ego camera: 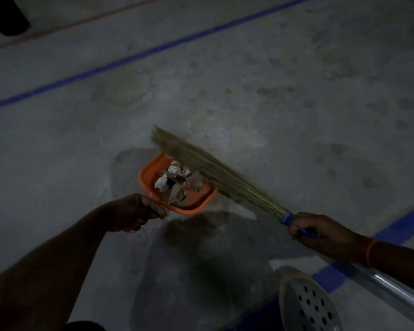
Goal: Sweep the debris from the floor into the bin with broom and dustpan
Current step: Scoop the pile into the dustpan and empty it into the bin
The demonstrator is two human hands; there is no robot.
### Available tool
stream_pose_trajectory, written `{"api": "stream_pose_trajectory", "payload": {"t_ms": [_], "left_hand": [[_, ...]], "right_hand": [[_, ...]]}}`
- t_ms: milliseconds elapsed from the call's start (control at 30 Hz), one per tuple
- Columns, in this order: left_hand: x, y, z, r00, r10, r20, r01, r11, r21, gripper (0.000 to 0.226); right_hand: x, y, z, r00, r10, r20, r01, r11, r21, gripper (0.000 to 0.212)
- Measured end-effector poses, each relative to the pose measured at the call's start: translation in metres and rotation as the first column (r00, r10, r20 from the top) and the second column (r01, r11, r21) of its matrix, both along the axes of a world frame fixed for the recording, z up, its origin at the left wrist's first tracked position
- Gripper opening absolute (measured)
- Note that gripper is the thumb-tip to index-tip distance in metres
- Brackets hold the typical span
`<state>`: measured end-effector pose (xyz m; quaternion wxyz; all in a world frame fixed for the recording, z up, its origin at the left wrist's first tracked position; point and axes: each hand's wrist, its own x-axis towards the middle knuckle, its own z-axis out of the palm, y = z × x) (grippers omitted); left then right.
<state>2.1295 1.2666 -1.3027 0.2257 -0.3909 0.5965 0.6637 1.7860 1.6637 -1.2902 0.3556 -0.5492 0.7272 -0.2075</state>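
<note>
debris (171,185) lies in the dustpan (151,172), broom (201,168) across its right edge; bin (306,304) nearer, to the right.

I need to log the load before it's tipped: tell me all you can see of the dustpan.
The dustpan is orange, plastic by its look, with a raised rim and rounded corners. The left hand grips it at its near end. It seems lifted off the floor, a shadow lying below. Inside lies debris: crumpled white paper and brownish scraps. The broom bristles lie over its far right side, against the load.
</note>
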Motion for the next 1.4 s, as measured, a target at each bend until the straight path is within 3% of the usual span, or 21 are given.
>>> {"api": "stream_pose_trajectory", "payload": {"t_ms": [167, 333, 467, 700, 967, 1033, 1167, 1400], "left_hand": [[0.001, 0.001, 0.008, 1.000, 0.011, -0.017, -0.011, 1.000, -0.012, 0.022], [0.009, -0.002, 0.015, 0.974, 0.217, -0.067, -0.214, 0.975, 0.052, 0.029], [0.023, -0.011, 0.019, 0.943, 0.311, -0.116, -0.305, 0.950, 0.069, 0.023], [0.042, -0.011, 0.029, 0.927, 0.366, -0.080, -0.371, 0.928, -0.045, 0.035], [0.039, -0.005, 0.034, 0.936, 0.323, -0.140, -0.321, 0.946, 0.038, 0.034], [0.039, -0.006, 0.033, 0.937, 0.314, -0.151, -0.310, 0.949, 0.052, 0.030], [0.041, -0.004, 0.031, 0.930, 0.333, -0.156, -0.326, 0.943, 0.071, 0.028], [0.051, 0.002, 0.032, 0.932, 0.336, -0.136, -0.327, 0.941, 0.086, 0.026]], "right_hand": [[-0.014, -0.004, 0.028, 0.999, 0.036, -0.016, -0.037, 0.997, -0.072, 0.024], [-0.033, -0.012, 0.044, 0.999, -0.032, -0.003, 0.032, 0.996, -0.086, 0.026], [-0.041, -0.023, 0.050, 0.993, -0.112, 0.044, 0.114, 0.992, -0.044, 0.025], [-0.039, -0.043, 0.056, 0.991, -0.115, 0.065, 0.118, 0.992, -0.033, 0.023], [-0.016, -0.089, 0.068, 0.985, 0.113, -0.134, -0.132, 0.981, -0.146, 0.036], [-0.012, -0.102, 0.066, 0.961, 0.155, -0.231, -0.184, 0.977, -0.108, 0.036], [-0.011, -0.114, 0.053, 0.905, 0.162, -0.394, -0.178, 0.984, -0.005, 0.026], [-0.005, -0.115, 0.034, 0.857, 0.141, -0.496, -0.068, 0.984, 0.162, 0.027]]}}
